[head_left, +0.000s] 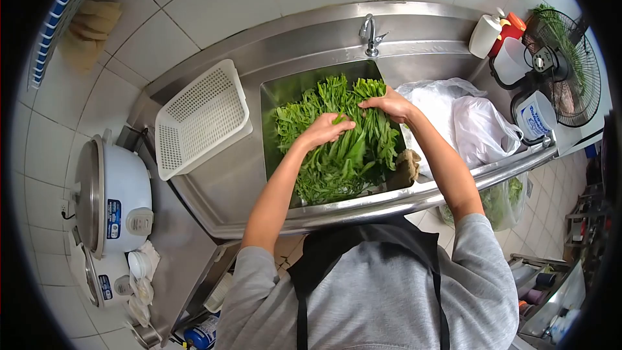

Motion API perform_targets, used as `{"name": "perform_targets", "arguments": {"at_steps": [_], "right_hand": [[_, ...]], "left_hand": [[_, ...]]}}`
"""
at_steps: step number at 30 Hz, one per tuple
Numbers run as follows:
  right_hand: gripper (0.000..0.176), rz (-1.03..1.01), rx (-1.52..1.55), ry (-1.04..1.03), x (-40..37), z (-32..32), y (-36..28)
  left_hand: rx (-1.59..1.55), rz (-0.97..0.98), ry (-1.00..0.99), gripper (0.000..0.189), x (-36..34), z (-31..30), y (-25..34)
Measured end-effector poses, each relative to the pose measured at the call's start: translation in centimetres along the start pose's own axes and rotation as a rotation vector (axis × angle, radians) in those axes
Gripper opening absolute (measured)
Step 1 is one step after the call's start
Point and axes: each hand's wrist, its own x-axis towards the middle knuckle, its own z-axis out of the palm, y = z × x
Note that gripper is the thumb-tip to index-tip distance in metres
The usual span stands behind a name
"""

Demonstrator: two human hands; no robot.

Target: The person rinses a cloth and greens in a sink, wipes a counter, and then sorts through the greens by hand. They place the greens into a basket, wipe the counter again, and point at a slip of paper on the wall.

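Leafy greens [343, 162] fill much of the steel sink basin [275, 87]. My left hand [328, 131] is over the middle of the pile, its fingers closed on some of the greens. Further right and slightly higher, my right hand [390, 105] grips a bunch of the greens near the basin's right side. Behind the basin stands the faucet [370, 37]. A brown cloth or glove [409, 163] lies at the basin's right front corner.
A white perforated basket [204, 120] rests left of the basin. White plastic bags [479, 126] lie on the right side of the counter. Bottles [486, 34], white tubs [534, 115] and a fan [562, 68] stand further right. A large rice cooker [120, 191] is at the left.
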Motion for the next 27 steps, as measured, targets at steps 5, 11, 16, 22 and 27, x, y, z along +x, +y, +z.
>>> {"name": "perform_targets", "arguments": {"at_steps": [5,11,16,22,27], "right_hand": [[0.023,0.013,-0.131,-0.019,0.2,-0.2,-1.6],[0.022,0.055,-0.221,0.080,2.7,0.2,-0.9],[0.019,0.192,-0.340,0.161,2.3,0.0,-2.0],[0.021,0.258,-0.233,0.333,3.1,-0.2,-1.2],[0.019,0.244,-0.195,0.339,3.6,0.2,-0.7]], "left_hand": [[-0.116,-0.061,-0.075,0.026,-0.1,-0.8,-0.7],[0.319,0.092,0.129,0.033,0.4,-0.2,-0.6],[0.424,-0.013,0.513,0.029,-0.8,-1.1,0.4],[0.601,0.129,0.690,0.033,-1.8,-0.5,0.3],[0.558,0.018,0.408,0.034,-0.9,1.3,0.0]]}}
